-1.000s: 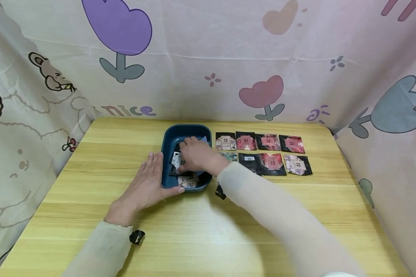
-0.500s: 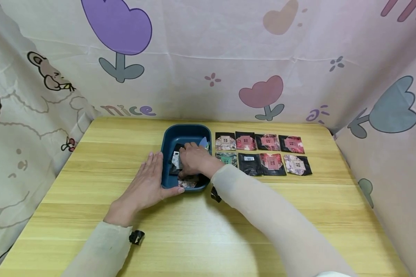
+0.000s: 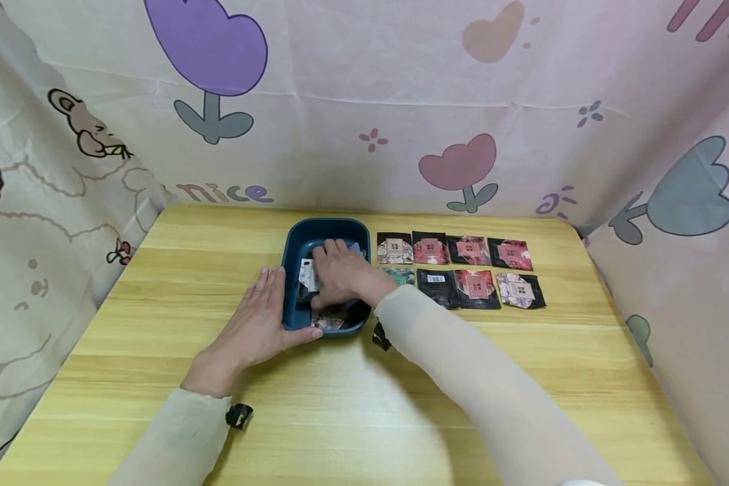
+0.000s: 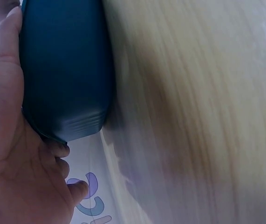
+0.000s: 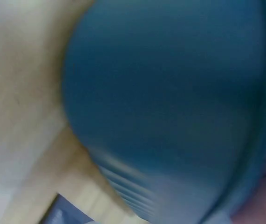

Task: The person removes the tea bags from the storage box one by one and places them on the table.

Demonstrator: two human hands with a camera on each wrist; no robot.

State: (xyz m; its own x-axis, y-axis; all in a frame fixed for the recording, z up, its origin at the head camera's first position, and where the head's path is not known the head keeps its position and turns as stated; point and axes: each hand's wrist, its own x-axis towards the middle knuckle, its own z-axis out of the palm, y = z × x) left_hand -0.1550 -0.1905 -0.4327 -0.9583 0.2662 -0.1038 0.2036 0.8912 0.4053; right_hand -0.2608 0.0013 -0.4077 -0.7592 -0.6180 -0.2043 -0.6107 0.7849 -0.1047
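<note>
A dark blue tub point(image 3: 306, 232) stands on the wooden table, with several small sachets in it. My left hand point(image 3: 256, 324) lies along the tub's left wall, fingers stretched out and thumb on the front rim; the left wrist view also shows this palm against the tub point(image 4: 67, 70). Inside the tub is my right hand point(image 3: 342, 273), fingers bent down among the sachets. Left of its fingers lies a black-and-white sachet point(image 3: 308, 275), and a floral sachet point(image 3: 328, 322) is below. Its fingertips are hidden, so any grip is unclear. The tub's wall point(image 5: 165, 93) fills most of the right wrist view.
Right of the tub, flat sachets lie in two rows, among them a red one point(image 3: 430, 248), a plain black one with a barcode point(image 3: 439, 287) and a pale floral one point(image 3: 521, 290). A patterned cloth point(image 3: 340, 121) hangs behind the table.
My right hand shifts slightly about inside the tub, and the sachets under its fingers move a little. My left hand keeps its place, and the two rows look the same.
</note>
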